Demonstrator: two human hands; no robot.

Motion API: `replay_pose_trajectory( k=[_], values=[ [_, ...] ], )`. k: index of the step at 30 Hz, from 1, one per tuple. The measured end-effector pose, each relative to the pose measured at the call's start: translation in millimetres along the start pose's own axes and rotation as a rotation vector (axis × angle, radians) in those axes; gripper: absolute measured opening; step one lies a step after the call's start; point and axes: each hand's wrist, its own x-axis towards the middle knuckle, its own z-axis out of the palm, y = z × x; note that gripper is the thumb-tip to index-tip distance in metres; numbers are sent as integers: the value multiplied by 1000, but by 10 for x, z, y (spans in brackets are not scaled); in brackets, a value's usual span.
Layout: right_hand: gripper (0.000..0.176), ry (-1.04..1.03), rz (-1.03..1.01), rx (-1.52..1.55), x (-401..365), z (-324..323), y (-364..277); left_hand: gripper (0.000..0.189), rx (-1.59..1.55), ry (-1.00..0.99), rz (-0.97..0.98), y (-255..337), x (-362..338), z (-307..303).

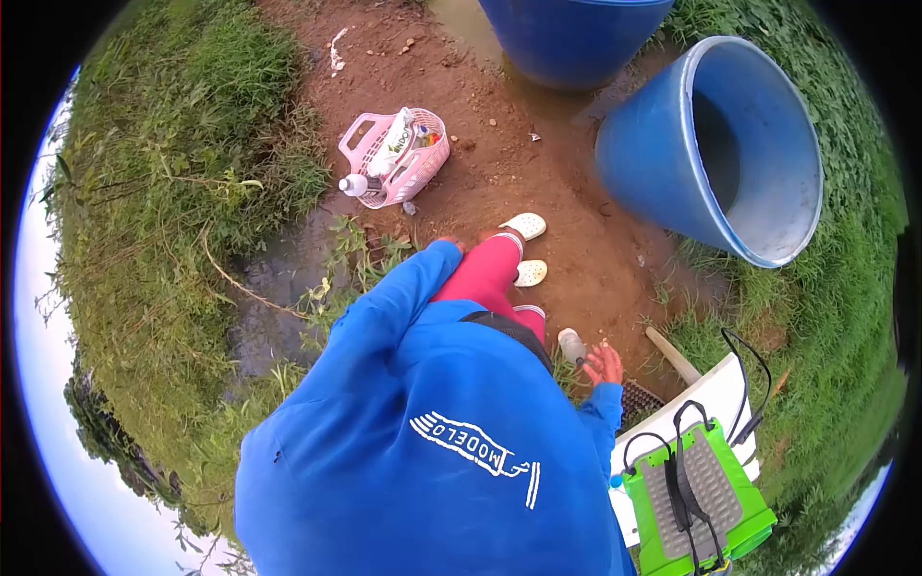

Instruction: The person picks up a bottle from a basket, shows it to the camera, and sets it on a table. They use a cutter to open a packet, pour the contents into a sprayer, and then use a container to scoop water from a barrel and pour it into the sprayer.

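My left hand [463, 247] shows only as a small patch at the cuff of the blue sleeve, beside the pink trouser leg [485, 269] near the knee. Its fingers are hardly visible. On the other side, my right hand [603, 364] is held out low with fingers spread, and nothing shows in its grasp. Close by its fingertips is a small pale rounded object [571, 346] whose kind I cannot make out. White clogs [526, 227] stand on the wet soil in front of me.
A pink plastic basket [415, 180] holds a bottle [353, 184] and packets. Two large blue tubs [653, 158] stand ahead and right. Beside me, a green case [696, 494] with black cables rests on a white surface [626, 518]. Muddy water [274, 298] and grass lie left.
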Motion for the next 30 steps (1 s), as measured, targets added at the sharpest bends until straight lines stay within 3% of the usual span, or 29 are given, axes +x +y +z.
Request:
replay_pose_trajectory(
  k=[1, 2, 4, 7, 12, 14, 16, 18, 20, 21, 23, 27, 29, 30],
  values=[
    [50, 60, 42, -20, 113, -43, -90, 30, 246, 154, 216, -168, -111, -5],
    [51, 125, 81, -38, 221, -53, -171, 30, 234, 164, 201, -326, -179, -31],
    [51, 160, 120, -46, 380, -146, -155, 27, -231, 85, -107, -286, -490, -391],
    [51, 190, 229, -94, 494, -100, -91, 29, -318, 242, -199, -170, -763, -1110],
    [50, 67, 264, -285, 419, 907, 24, 29, -715, 422, -209, -978, 166, -1577],
    [43, -73, 273, -443, 566, 1581, -15, 32, -440, 438, -199, -1137, 711, -1856],
    [34, -143, 175, -644, 780, 2314, 35, 34, -358, 427, -213, -1242, 1283, -1884],
    [27, -315, -214, -880, 963, 3088, 110, 40, -239, 337, -204, -1301, 1792, -1929],
    [26, -437, -362, -980, 939, 4098, -110, 41, -257, 214, -234, -1383, 2335, -1896],
    [25, -499, -531, -1015, 947, 4567, -244, 41, -264, 106, -259, -1438, 2583, -1839],
    [23, -587, -775, -1060, 991, 5231, -306, 43, -302, 100, -245, -1534, 2966, -1637],
    [19, -558, -878, -1223, 1276, 5607, -137, 40, -380, 26, -236, -1878, 3968, -777],
    [15, -533, -856, -1160, 1562, 5593, -156, 42, -513, 105, -370, -2012, 4431, -269],
    [14, -526, -846, -1172, 1585, 5582, -208, 48, -200, -86, -174, -1985, 4344, -477]
  ],
)
